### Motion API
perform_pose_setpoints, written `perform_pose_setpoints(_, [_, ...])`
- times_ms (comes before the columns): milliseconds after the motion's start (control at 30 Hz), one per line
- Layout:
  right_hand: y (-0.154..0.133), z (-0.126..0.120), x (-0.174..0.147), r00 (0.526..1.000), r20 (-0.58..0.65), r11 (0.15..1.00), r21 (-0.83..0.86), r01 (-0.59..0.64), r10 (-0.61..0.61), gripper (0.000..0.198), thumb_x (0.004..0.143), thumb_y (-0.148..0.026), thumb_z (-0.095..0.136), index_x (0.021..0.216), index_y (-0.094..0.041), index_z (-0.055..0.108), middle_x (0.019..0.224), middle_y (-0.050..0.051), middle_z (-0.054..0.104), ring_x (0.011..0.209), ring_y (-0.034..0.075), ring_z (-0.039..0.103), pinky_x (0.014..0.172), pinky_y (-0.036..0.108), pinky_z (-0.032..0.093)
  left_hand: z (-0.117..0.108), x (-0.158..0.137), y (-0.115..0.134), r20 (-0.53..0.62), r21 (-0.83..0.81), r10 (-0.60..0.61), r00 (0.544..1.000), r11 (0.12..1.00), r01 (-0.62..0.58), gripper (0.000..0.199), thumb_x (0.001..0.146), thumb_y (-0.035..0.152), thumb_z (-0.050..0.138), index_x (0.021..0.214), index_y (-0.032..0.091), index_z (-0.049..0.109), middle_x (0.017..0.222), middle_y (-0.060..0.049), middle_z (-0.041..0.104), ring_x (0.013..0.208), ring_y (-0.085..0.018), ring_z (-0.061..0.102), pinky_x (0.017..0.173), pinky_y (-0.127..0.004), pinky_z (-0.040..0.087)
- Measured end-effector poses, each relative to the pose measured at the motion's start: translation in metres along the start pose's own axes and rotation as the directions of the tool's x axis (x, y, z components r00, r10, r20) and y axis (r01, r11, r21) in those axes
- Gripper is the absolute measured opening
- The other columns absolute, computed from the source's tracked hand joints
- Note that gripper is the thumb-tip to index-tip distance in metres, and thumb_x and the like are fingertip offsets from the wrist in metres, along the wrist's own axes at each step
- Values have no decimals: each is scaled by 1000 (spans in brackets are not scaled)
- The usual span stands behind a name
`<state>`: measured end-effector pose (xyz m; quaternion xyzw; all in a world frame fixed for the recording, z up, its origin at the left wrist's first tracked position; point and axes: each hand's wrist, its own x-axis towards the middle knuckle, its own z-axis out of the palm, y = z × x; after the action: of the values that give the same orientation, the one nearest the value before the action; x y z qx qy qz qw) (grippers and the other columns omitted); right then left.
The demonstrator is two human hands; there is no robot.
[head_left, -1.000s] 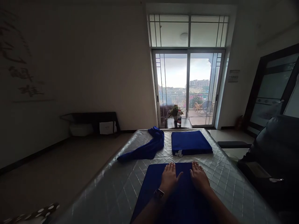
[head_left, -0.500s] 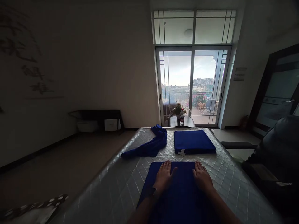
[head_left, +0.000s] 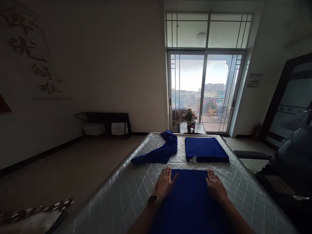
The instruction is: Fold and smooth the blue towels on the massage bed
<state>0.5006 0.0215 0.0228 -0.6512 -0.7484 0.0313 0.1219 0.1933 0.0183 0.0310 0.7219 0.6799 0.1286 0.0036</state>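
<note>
A folded blue cloth (head_left: pixel 188 198) lies flat on the silvery quilted surface in front of me. My left hand (head_left: pixel 165 182), with a dark watch (head_left: pixel 153 199) at its wrist, rests palm down along the cloth's left edge. Its fingers are stretched out and point away from me. On the right edge lies my right hand (head_left: pixel 215 184), also flat, fingers extended. Neither hand grasps anything. Beyond them sits a neatly folded blue stack (head_left: pixel 206 149) with white tags (head_left: pixel 193 160). To its left is a crumpled blue cloth (head_left: pixel 161 152).
The quilted surface (head_left: pixel 117 195) drops off to floor on its left side. A small table (head_left: pixel 182 129) with a plant (head_left: pixel 189 114) and a bottle (head_left: pixel 193 123) stands past its far end. At right is a dark chair (head_left: pixel 292 162). Polka-dot fabric (head_left: pixel 48 208) shows lower left.
My left hand has slid left, from on top of the cloth to its left edge. The right hand stays near the right edge. The view has shifted slightly.
</note>
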Motion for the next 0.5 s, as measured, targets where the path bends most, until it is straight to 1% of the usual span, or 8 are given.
perform_pose_setpoints(167, [0, 0, 0, 1000, 6, 1000, 13, -14, 14, 66, 104, -35, 21, 162, -4, 32, 171, 13, 27, 159, 22, 21, 131, 43, 19, -4, -3, -3, -2, -20, 12, 1000, 1000, -12, 92, 103, 69, 6, 159, 3, 40, 167, -19, 37, 158, -29, 31, 130, -46, 24])
perform_pose_setpoints(333, [2, -1, 0, 1000, 18, 1000, 5, 7, -7, 67, 105, -37, 20, 162, -3, 30, 171, 14, 26, 160, 23, 20, 130, 43, 20, -7, -6, -9, 1, -37, 0, 1000, 999, 0, 92, 103, 69, 4, 159, 6, 41, 167, -17, 38, 157, -29, 31, 129, -46, 24])
perform_pose_setpoints(500, [-4, -7, 1, 999, 47, 998, -55, 4, -1, 65, 105, -33, 21, 161, -2, 32, 170, 15, 27, 160, 24, 20, 130, 43, 21, -5, -5, -13, 3, -33, -4, 1000, 999, 4, 91, 104, 68, 6, 159, 3, 39, 167, -19, 37, 157, -29, 31, 129, -46, 25])
